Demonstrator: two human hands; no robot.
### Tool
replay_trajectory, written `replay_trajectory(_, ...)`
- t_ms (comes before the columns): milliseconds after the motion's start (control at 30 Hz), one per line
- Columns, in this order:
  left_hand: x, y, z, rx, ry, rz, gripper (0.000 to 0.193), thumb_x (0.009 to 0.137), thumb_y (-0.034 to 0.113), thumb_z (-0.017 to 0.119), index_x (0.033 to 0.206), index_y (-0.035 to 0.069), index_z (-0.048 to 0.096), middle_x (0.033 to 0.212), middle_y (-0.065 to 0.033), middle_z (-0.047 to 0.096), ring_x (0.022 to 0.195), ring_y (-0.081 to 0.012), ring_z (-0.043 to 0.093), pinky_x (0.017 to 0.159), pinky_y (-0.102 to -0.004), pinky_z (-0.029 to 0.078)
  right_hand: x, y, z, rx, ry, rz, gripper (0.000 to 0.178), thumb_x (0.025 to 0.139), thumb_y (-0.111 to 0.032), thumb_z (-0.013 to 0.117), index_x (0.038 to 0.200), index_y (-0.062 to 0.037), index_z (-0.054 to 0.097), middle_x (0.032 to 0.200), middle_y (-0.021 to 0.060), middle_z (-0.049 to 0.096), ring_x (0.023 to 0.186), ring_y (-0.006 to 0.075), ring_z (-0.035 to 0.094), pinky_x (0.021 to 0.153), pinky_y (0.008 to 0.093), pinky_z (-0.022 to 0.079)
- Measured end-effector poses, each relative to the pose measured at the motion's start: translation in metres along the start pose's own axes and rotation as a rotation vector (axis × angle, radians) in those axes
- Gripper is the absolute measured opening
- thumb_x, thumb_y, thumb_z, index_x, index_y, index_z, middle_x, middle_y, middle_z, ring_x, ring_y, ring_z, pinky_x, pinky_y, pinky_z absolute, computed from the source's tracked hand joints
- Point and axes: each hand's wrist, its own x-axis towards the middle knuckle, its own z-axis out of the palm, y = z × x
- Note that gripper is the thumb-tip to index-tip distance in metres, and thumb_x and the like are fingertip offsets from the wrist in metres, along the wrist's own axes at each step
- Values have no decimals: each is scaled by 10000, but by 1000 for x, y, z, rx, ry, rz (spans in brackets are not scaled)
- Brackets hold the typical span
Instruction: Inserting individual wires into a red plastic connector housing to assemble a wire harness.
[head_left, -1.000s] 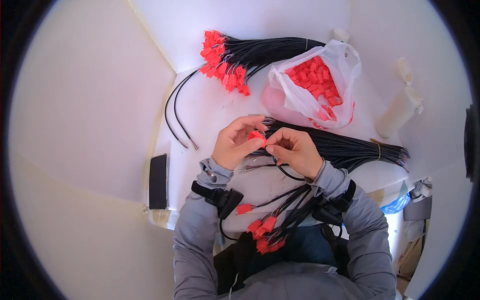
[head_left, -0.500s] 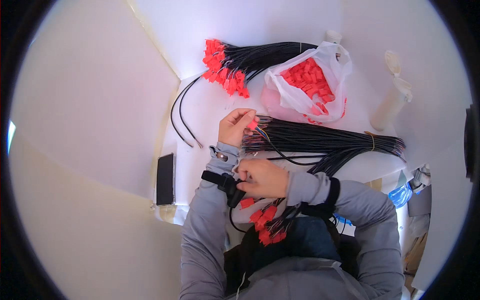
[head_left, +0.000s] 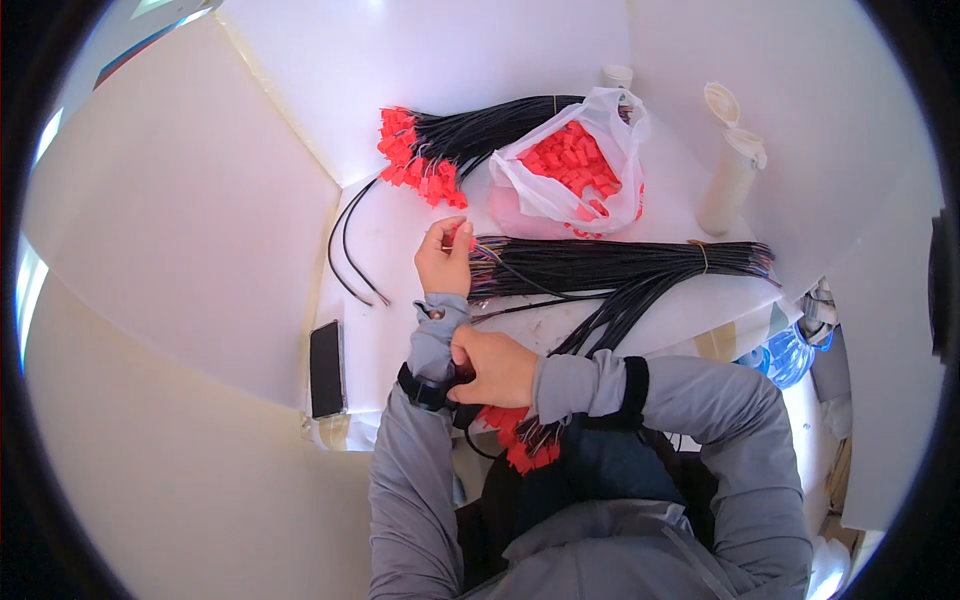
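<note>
My left hand (head_left: 442, 262) is closed on a small red connector (head_left: 457, 239) with thin coloured wires, at the left end of a black cable bundle (head_left: 600, 268). Fingers hide most of that connector. My right hand (head_left: 497, 368) is closed over a small black device at my left wrist, where a black strap (head_left: 425, 388) circles the grey sleeve; the hand covers most of the device. Below it, near my lap, hang several cables with red connectors (head_left: 530, 455), partly hidden by my right forearm.
Behind the hands stands a white plastic bag (head_left: 628, 150) of red connectors, beside a finished-looking bundle with red ends (head_left: 420, 165). Two loose black cables (head_left: 345, 250) lie left. A dark phone-like slab (head_left: 326, 368) sits at the left edge; a cream bottle (head_left: 730, 185) stands right.
The view has shifted, so the table items sit further left. My right hand has closed over the black wrist device, which showed more before. My left hand keeps the red connector.
</note>
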Motion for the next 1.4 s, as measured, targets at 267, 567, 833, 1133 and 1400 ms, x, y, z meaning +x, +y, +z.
replay_trajectory(267, -16, 46, 4, 760, -152, 930, 152, 715, 102, 602, 846, 43, 552, 741, -94, 526, 686, -263, 504, 575, -330, 418, 1, -58, -2, -318, -232, -7, 304, 664, -98, 616, 842, -16, 382, 692, 174, 515, 690, 357, 516, 599, 398, 403)
replay_trajectory(567, -15, -10, -19, 201, 5, 232, 141, 769, 113, 576, 879, 25, 571, 748, -61, 561, 624, -132, 516, 574, -241, 418, -123, -68, -49, -134, 205, 228, 190, 720, -79, 607, 829, -10, 467, 814, 136, 548, 751, 256, 558, 666, 309, 443)
replay_trajectory(833, -11, -20, -4, -22, -89, 100, 147, 805, 112, 545, 892, -5, 561, 786, -38, 564, 686, -79, 515, 633, -205, 428, -318, -75, -18, -157, 1080, 917, 124, 718, 44, 496, 799, -30, 437, 746, 45, 495, 694, 108, 472, 664, 233, 400)
replay_trajectory(1133, -13, -21, -14, -132, -126, 70, 149, 817, 108, 535, 911, -6, 553, 787, -22, 554, 687, -63, 500, 631, -185, 421, -507, -109, 106, -372, -615, 2043, 312, 661, -331, 545, 833, -87, 636, 843, 143, 611, 792, 314, 587, 713, 376, 473)
replay_trajectory(1400, -15, -16, -21, -143, -138, 27, 141, 804, 93, 550, 904, -7, 553, 786, -26, 559, 666, -66, 504, 623, -186, 419, -506, -76, 95, -440, -578, 1981, 315, 669, -335, 538, 836, -87, 637, 850, 144, 611, 796, 315, 587, 711, 379, 472)
